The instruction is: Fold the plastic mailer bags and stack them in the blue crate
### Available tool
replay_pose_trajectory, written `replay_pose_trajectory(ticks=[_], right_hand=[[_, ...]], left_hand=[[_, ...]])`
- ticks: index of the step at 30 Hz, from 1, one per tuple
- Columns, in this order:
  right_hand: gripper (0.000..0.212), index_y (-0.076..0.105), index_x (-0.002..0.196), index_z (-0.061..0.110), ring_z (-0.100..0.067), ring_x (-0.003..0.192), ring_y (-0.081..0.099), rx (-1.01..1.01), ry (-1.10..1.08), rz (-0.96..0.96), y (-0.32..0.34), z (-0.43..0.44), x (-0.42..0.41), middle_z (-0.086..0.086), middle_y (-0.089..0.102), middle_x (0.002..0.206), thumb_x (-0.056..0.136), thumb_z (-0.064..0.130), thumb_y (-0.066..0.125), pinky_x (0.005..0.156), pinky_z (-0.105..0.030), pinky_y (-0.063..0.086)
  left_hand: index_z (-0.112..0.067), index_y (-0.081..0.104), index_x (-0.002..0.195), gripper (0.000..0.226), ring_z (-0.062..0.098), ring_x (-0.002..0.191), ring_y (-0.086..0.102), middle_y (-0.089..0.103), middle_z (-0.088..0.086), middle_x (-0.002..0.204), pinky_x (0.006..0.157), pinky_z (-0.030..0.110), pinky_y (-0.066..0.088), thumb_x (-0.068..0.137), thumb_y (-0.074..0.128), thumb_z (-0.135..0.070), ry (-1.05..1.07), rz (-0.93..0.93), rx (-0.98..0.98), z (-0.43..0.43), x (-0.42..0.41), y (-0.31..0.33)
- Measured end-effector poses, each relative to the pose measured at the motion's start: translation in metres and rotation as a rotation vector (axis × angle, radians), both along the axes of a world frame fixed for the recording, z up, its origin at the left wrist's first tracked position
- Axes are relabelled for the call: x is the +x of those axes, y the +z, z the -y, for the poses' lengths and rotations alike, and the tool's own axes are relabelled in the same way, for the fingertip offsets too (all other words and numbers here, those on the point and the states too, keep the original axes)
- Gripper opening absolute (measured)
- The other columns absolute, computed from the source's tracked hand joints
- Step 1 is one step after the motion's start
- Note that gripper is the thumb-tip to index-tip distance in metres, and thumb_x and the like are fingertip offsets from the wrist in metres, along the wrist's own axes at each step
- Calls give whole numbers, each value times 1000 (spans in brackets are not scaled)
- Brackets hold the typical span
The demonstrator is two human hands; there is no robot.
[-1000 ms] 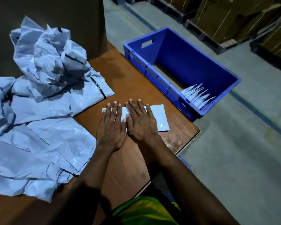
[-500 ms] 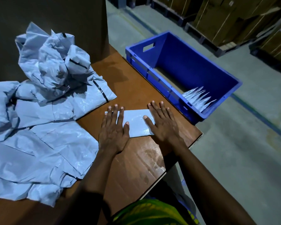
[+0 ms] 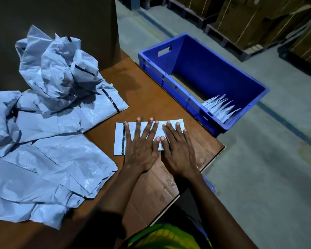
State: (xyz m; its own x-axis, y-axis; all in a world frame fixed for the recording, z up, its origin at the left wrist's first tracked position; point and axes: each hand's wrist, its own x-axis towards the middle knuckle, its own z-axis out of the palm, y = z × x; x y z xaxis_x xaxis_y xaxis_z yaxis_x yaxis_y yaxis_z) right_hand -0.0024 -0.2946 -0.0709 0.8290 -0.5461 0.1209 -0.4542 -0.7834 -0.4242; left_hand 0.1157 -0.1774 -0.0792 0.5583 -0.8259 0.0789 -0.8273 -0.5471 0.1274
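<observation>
Grey-white plastic lies pinned under both palms: a folded mailer bag flat on the brown table, with a dark adhesive strip running across its end just outside the left little finger.

The left hand is fully opened out, fingers straight and fanned wide, pressing down on the bag and gripping nothing. The right hand lies beside it in the same way, flat and straight-fingered, its fingers closer together. The two thumb tips sit side by side, almost touching, near the middle of the bag. The heels of both hands rest on bare wood on the person's side of it.

Ahead of the right hand and off to its right, past the table's edge, stands the blue crate. A row of folded bags stands on edge in the corner nearest that hand.

To the left of the left hand spreads a pile of loose mailers, overlapping and creased, its nearest edge just beside the left wrist. Farther ahead on that side rises a crumpled heap of the same plastic. Cartons on pallets stand well beyond the crate.
</observation>
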Motion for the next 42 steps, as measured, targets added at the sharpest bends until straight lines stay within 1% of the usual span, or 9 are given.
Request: replay_pose_trajectory(ticks=[9, 11, 15, 19, 26, 34, 38, 40, 42], right_hand=[[56, 38, 161, 27, -12, 161, 6, -39, -29, -6, -2, -2, 4, 8, 27, 170, 112, 50, 24, 131, -42, 5], [54, 41, 159, 26, -12, 161, 9, -35, -48, 10, 2, -4, 4, 7, 30, 169, 112, 48, 26, 131, -40, 2], [52, 50, 154, 22, -18, 160, 19, -80, 8, 75, 12, -9, 18, 1, 38, 166, 110, 44, 34, 131, -45, 4], [58, 48, 155, 30, -20, 160, 18, -52, 47, 27, 9, -11, 36, 2, 33, 168, 108, 54, 27, 129, -49, 11], [63, 34, 161, 38, -19, 162, 3, -110, 32, -78, -7, -10, 33, 6, 19, 173, 107, 62, 14, 130, -49, 1], [64, 30, 162, 39, -16, 161, -7, 62, 113, -153, 11, 0, 36, 9, 8, 174, 105, 67, 22, 129, -48, -7], [53, 51, 153, 30, -19, 157, 24, 21, 7, -31, 23, -4, 3, 3, 35, 167, 108, 55, 42, 129, -45, 14], [45, 63, 143, 25, -22, 143, 46, -34, -51, 83, 21, -11, -14, -1, 55, 152, 105, 48, 52, 119, -46, 36], [39, 67, 137, 23, -20, 134, 51, -46, -48, 156, 15, -15, -23, -1, 61, 142, 103, 41, 60, 110, -42, 43]], left_hand=[[-43, -2, 164, 66, 17, 153, -33, -20, -18, 169, 117, 58, -29, 101, -5, -63, 29, -269, -15, 2, 14, 5], [-38, 11, 165, 69, 13, 156, -24, -5, -14, 173, 121, 52, -24, 101, -3, -61, 62, -338, -162, -4, 13, 11], [-21, 27, 164, 62, 26, 161, 2, 17, 1, 172, 129, 52, -3, 108, 12, -41, 167, -110, -226, -23, 11, 7], [-17, 24, 165, 61, 29, 160, 6, 16, 5, 173, 129, 52, 8, 108, 18, -41, 159, -63, -187, -36, 11, -10], [-22, 19, 166, 64, 30, 161, 1, 11, 4, 174, 130, 50, 2, 106, 21, -44, 192, -78, -163, -34, 12, -12], [-25, 19, 166, 63, 30, 161, 2, 12, 4, 174, 129, 54, 6, 108, 16, -48, 204, -69, -126, -35, 15, -12], [-27, 14, 166, 61, 25, 161, 0, 7, 2, 174, 129, 55, 7, 110, 23, -47, 201, -42, -174, -51, -1, -5], [-25, 17, 166, 60, 24, 161, 2, 10, 1, 174, 129, 53, 9, 110, 23, -44, 185, -39, -165, -54, -15, -2], [-23, 26, 164, 60, 24, 161, 7, 19, 0, 172, 129, 51, 13, 109, 20, -45, 192, -44, -138, -54, -25, -2]])
